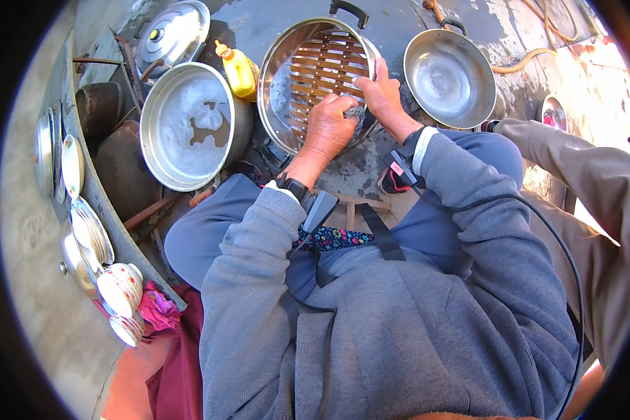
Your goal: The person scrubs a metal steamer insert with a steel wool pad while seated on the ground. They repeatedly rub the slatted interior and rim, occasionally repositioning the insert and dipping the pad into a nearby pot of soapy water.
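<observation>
A brown slatted rack (328, 79), seemingly bamboo, stands in a round metal pot (273, 44) with a black loop handle (350, 11). Suds (280, 86) show beside the rack inside the pot. In my left hand (329, 125) is a grey steel wool scrubber (355, 114), bunched under the fingers at the rack's near right edge. My right hand (384, 100) grips the pot's right rim, thumb on the inner side. Whether it also holds the rack's edge is hidden.
A wide metal basin (155, 157) of cloudy water and a yellow squeeze bottle (240, 73) stand left of the pot. Beyond is a lid (170, 34). Right are a wok (446, 79), a hose (525, 58) and another person's leg (572, 152). Bowls (121, 289) and plates (89, 231) line the left ledge.
</observation>
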The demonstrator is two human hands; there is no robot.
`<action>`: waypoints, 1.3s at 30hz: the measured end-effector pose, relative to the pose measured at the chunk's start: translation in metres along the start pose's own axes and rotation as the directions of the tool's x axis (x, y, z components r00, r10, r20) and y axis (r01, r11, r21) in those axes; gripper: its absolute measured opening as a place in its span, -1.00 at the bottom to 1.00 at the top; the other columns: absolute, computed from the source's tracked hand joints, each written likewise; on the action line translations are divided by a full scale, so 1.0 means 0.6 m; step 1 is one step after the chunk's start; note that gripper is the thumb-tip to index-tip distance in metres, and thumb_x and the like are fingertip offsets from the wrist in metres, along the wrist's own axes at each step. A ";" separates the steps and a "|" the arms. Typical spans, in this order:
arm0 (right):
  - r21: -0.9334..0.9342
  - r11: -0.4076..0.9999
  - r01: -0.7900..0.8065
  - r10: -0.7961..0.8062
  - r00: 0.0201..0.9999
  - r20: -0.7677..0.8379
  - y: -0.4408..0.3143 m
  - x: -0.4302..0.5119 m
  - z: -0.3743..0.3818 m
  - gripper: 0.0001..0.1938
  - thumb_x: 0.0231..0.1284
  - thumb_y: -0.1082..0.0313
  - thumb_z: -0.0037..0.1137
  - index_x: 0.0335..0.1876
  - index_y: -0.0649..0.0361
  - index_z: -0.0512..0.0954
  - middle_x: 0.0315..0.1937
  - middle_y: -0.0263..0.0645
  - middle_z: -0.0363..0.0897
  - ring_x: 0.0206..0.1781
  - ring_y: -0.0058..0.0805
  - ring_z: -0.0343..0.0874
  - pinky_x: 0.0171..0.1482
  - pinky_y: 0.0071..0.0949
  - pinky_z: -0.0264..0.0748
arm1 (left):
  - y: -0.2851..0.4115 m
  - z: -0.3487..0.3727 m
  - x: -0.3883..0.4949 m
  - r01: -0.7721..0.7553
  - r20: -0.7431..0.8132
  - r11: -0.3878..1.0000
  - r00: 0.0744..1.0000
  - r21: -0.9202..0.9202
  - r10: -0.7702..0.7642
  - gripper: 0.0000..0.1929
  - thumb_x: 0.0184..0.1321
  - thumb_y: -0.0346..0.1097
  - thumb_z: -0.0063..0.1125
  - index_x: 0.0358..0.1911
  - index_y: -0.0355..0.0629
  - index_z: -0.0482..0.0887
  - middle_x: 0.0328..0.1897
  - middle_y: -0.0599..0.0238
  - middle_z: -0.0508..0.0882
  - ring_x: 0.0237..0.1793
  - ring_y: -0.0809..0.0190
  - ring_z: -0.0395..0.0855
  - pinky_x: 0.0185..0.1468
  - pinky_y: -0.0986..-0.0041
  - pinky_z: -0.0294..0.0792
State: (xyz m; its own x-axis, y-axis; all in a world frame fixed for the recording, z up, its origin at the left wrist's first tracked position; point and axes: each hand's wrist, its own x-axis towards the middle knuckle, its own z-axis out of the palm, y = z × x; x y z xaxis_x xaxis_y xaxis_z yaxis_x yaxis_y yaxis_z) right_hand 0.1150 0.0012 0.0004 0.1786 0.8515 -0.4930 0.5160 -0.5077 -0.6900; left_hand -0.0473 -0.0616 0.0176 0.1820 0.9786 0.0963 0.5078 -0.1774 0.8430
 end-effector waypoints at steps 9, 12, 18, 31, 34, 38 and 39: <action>0.075 0.997 0.026 -0.028 0.999 0.020 0.008 0.004 0.001 0.03 0.18 -0.34 0.26 0.69 -0.12 0.03 0.31 0.52 0.38 0.35 0.35 0.45 0.45 0.04 0.36 | -0.002 -0.015 -0.034 0.126 0.050 0.991 0.990 0.036 -0.128 -0.71 0.04 -0.45 0.49 -0.11 -0.16 0.82 -0.12 0.07 0.78 -0.03 -0.11 0.77 0.07 0.19 0.59; 0.107 0.994 0.027 -0.027 1.000 0.000 0.013 0.012 -0.004 -0.03 0.24 -0.40 0.20 0.65 -0.06 0.15 0.36 0.31 0.47 0.41 0.15 0.50 0.44 -0.06 0.40 | -0.007 -0.012 -0.038 0.120 0.052 0.992 0.991 0.043 -0.122 -0.71 0.03 -0.45 0.52 -0.12 -0.17 0.82 -0.11 0.08 0.78 -0.03 -0.11 0.77 0.07 0.18 0.58; 0.353 0.936 0.006 -0.045 0.994 0.103 0.016 0.035 -0.013 0.10 0.21 -0.58 0.11 0.70 0.03 0.10 0.47 0.37 0.31 0.49 0.17 0.42 0.51 -0.07 0.35 | -0.005 -0.011 -0.044 0.108 0.049 0.993 0.993 0.044 -0.110 -0.68 0.00 -0.42 0.55 -0.12 -0.16 0.82 -0.12 0.07 0.77 -0.04 -0.13 0.77 0.04 0.17 0.59; 0.342 0.939 -0.023 -0.008 0.996 0.088 0.026 0.048 -0.010 -0.09 0.34 -0.46 -0.04 0.63 0.03 0.22 0.38 0.18 0.47 0.41 0.00 0.51 0.42 -0.17 0.44 | 0.017 0.006 -0.017 0.083 -0.053 0.996 0.995 -0.011 -0.084 -0.68 -0.02 -0.46 0.53 -0.13 -0.18 0.81 -0.16 0.08 0.75 -0.08 -0.08 0.76 0.01 0.20 0.59; 0.289 0.956 -0.044 0.013 0.994 0.110 0.025 0.045 -0.015 -0.04 0.30 -0.50 -0.05 0.67 0.00 0.20 0.41 0.25 0.47 0.45 0.08 0.50 0.47 -0.20 0.40 | 0.025 0.022 0.029 0.018 -0.109 1.000 0.994 0.018 -0.016 -0.71 -0.01 -0.44 0.50 -0.15 -0.17 0.81 -0.19 0.08 0.74 -0.12 -0.11 0.75 -0.03 0.18 0.58; 0.436 0.898 -0.051 -0.024 0.986 0.165 0.030 0.052 -0.011 -0.07 0.33 -0.43 0.00 0.67 0.03 0.19 0.41 0.23 0.47 0.42 -0.01 0.52 0.43 -0.24 0.44 | 0.026 0.032 0.076 0.055 -0.172 0.997 0.984 0.054 -0.045 -0.78 0.04 -0.40 0.45 -0.20 -0.13 0.80 -0.21 0.07 0.74 -0.14 -0.13 0.75 -0.05 0.13 0.57; 0.441 0.897 -0.026 -0.044 0.988 0.147 0.034 0.054 -0.010 -0.08 0.35 -0.41 0.01 0.67 0.05 0.19 0.41 0.22 0.47 0.41 -0.02 0.53 0.42 -0.24 0.44 | 0.025 0.032 0.077 0.005 -0.213 0.998 0.977 0.065 0.009 -0.75 0.02 -0.41 0.47 -0.18 -0.17 0.80 -0.19 0.05 0.75 -0.12 -0.13 0.76 -0.03 0.15 0.58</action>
State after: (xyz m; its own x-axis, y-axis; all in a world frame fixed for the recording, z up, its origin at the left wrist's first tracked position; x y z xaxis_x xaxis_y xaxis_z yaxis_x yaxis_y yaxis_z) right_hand 0.1362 0.0192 -0.0263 0.0307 0.8444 -0.5349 0.0889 -0.5353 -0.8400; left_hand -0.0150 -0.0209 0.0248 0.0029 0.9767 0.2146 0.5627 -0.1790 0.8071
